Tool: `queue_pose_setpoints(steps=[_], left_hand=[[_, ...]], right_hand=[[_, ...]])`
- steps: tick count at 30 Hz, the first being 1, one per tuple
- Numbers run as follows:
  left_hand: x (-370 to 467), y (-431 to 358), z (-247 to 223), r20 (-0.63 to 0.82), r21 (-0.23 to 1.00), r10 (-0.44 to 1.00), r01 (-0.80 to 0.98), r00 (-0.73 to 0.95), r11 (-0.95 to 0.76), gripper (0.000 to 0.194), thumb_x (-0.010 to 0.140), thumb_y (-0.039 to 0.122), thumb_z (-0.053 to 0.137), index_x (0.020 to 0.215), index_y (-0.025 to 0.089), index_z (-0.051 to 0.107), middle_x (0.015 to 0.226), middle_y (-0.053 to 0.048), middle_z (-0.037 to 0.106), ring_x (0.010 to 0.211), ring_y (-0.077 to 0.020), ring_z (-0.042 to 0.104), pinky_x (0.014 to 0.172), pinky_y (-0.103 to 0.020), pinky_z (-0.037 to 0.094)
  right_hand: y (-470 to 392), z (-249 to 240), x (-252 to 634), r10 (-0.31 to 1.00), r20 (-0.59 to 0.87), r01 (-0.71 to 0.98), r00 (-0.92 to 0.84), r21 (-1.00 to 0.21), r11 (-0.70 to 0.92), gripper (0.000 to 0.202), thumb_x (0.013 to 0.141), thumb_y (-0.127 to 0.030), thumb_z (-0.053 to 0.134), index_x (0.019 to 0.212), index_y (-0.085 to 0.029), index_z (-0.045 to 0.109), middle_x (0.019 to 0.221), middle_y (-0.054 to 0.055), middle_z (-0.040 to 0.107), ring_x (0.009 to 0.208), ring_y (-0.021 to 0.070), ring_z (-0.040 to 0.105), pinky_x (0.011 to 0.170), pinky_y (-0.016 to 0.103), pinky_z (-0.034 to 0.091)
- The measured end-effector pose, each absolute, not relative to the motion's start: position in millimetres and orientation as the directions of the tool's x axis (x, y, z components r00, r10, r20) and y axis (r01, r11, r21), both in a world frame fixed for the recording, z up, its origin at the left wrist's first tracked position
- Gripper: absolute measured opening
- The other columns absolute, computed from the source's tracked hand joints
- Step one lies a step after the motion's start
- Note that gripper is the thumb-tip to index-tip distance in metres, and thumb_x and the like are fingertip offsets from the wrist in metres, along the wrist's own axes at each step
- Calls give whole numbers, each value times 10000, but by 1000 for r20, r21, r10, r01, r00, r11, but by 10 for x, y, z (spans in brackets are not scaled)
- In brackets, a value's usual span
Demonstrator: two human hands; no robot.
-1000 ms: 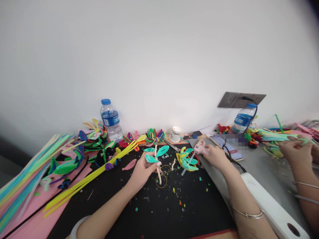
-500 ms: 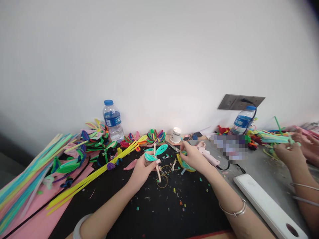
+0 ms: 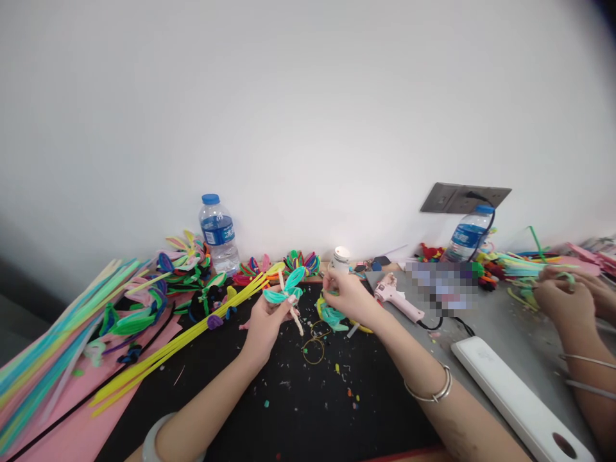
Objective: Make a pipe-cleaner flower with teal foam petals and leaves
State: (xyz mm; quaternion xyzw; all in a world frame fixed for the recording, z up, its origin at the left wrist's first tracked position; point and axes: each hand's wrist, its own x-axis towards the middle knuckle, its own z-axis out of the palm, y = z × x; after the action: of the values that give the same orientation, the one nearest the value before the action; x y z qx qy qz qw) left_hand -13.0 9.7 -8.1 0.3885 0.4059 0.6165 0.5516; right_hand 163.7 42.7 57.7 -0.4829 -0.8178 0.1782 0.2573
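My left hand (image 3: 264, 326) is closed on a turquoise pipe-cleaner piece (image 3: 292, 285) with looped petals and a cream stem, held above the black mat (image 3: 298, 410). To its right, my right hand (image 3: 347, 296) has its fingers pinched together near the white paper cup (image 3: 341, 258); what they hold, if anything, is too small to make out. Just below those fingers lies a teal and yellow pipe-cleaner bundle (image 3: 333, 316). A thin yellowish loop (image 3: 314, 351) rests on the mat between the hands, among small scraps.
Yellow pipe cleaners (image 3: 158, 359) and pastel ones (image 3: 52, 340) lie left. Bottles stand at the back left (image 3: 219, 234) and right (image 3: 468, 237). A pink glue gun (image 3: 403, 303) and white power strip (image 3: 520, 398) lie right, near another person's hands (image 3: 568, 301).
Both my hands have moved left, the left one with the turquoise piece, which is now tilted differently. The teal and yellow bundle has shifted left. The other person's hands have drawn together.
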Motion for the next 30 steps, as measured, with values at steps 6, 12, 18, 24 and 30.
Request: queue_pose_setpoints(steps=[6, 12, 18, 24, 30], left_hand=[[-202, 171, -100, 50, 906, 963, -393, -264, -155, 341, 681, 301, 689, 963, 156, 565, 802, -2, 618, 713, -135, 606, 723, -311, 513], [-153, 121, -78, 109, 925, 981, -344, -161, -159, 373, 687, 280, 685, 1014, 165, 546, 791, 2, 644, 673, -136, 621, 696, -314, 526], [-47, -12, -49, 174, 941, 985, -299, 14, -161, 318, 711, 247, 670, 982, 163, 527, 704, 21, 627, 578, -125, 618, 584, -265, 535], [-13, -93, 2, 253, 955, 966, -173, 45, -242, 263, 727, 237, 649, 967, 173, 562, 818, 1, 610, 635, -120, 623, 634, -263, 540], [-30, -121, -117, 333, 942, 943, 33, 28, -334, 239, 740, 267, 634, 962, 187, 599, 976, -36, 576, 775, -147, 620, 680, -263, 541]], right_hand=[[239, 567, 1429, 815, 84, 676, -573, -514, 529, 90, 699, -132, 552, 769, -174, 514, 671, 6, 550, 607, 127, 488, 530, 209, 312], [235, 565, 1560, 913, 207, 502, -350, -782, 370, 88, 848, -277, 442, 848, -192, 462, 500, -73, 410, 447, 92, 394, 458, 197, 279], [293, 353, 1613, 910, 331, 241, -249, -889, 389, 181, 806, -320, 532, 911, -173, 521, 653, -29, 470, 545, 100, 421, 499, 211, 321], [203, 271, 1502, 884, 332, 159, -329, -903, 399, 133, 786, -286, 567, 834, -164, 589, 703, -1, 516, 606, 112, 452, 549, 222, 362], [151, 170, 1445, 899, 332, 117, -285, -919, 377, 69, 736, -212, 606, 782, -163, 595, 725, 7, 549, 639, 126, 489, 588, 240, 401]])
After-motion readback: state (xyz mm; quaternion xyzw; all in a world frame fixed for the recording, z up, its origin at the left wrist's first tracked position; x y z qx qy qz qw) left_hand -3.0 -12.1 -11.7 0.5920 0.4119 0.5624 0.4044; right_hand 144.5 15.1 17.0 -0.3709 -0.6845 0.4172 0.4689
